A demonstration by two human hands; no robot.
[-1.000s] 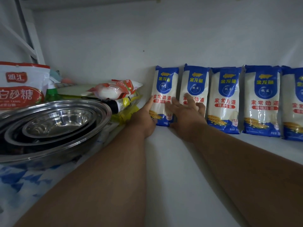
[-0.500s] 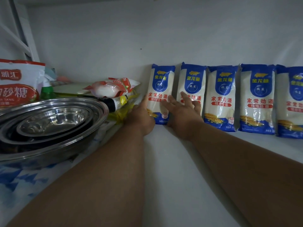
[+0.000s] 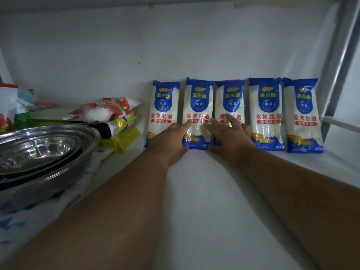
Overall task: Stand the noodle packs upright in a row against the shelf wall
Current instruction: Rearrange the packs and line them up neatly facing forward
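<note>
Several blue-and-white noodle packs stand upright in a row against the white back wall (image 3: 175, 45) of the shelf. My left hand (image 3: 171, 141) covers the bottom of the leftmost pack (image 3: 163, 106), and its fingertips touch the second pack (image 3: 198, 106). My right hand (image 3: 231, 137) lies with fingers spread flat on the lower part of the third pack (image 3: 230, 100), thumb toward the second pack. Neither hand closes around a pack. The fourth pack (image 3: 266, 110) and the fifth pack (image 3: 303, 114) stand untouched to the right.
Nested steel bowls (image 3: 39, 151) fill the left front. Behind them lies a pile of food bags (image 3: 105, 114) with a yellow pack (image 3: 126, 139) close to the leftmost noodle pack. A grey metal frame (image 3: 339, 65) bounds the right. White shelf floor (image 3: 204, 191) lies under my arms.
Both hands have shifted one pack to the right: the left from the leftmost pack's left edge toward the second pack, the right from the second pack to the third. The view has swung right.
</note>
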